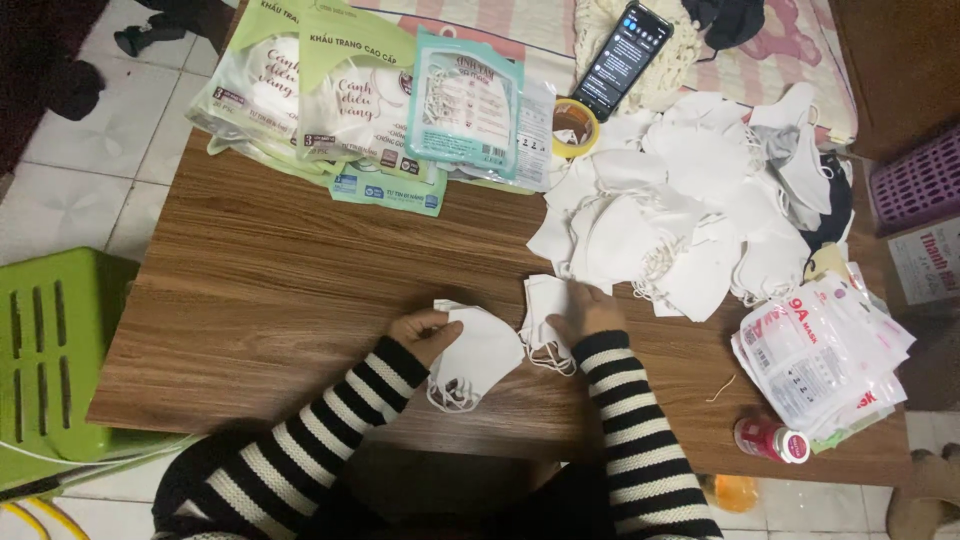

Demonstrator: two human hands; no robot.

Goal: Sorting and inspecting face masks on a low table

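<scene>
Wide wooden table (290,280), brown grain, bed edge behind it, green stool (60,350) off to the left. Across the right half, a loose heap of white masks (690,200), tumbled and overlapping, ear loops tangled through. Along the far edge, green and teal mask packets (370,100); at the near right corner, a stack of red-printed empty bags (820,350). Farther back a phone (622,58) on a cream knit, a tape roll (575,125) just beside the heap, a small red-and-white bottle (772,440) near the front edge.

Between the striped sleeves, one folded mask (480,352), lying flat on the table, loops trailing toward the body. Left hand (425,328) closed in a pinch on its upper left corner, fingers curled over the fold. Right hand (585,310) pressed knuckles-up on a small mask stack (548,320) just right of that mask; whether pinching or only resting, cannot tell.

Likely very light, soft and limp: floppy if lifted by one corner, easily creased, apt to slide on the smooth wood. Best taken along the stiffer folded edge or at the seam where a loop joins, not by the loops, which snag. Body of the mask spread down and right from the pinch.
</scene>
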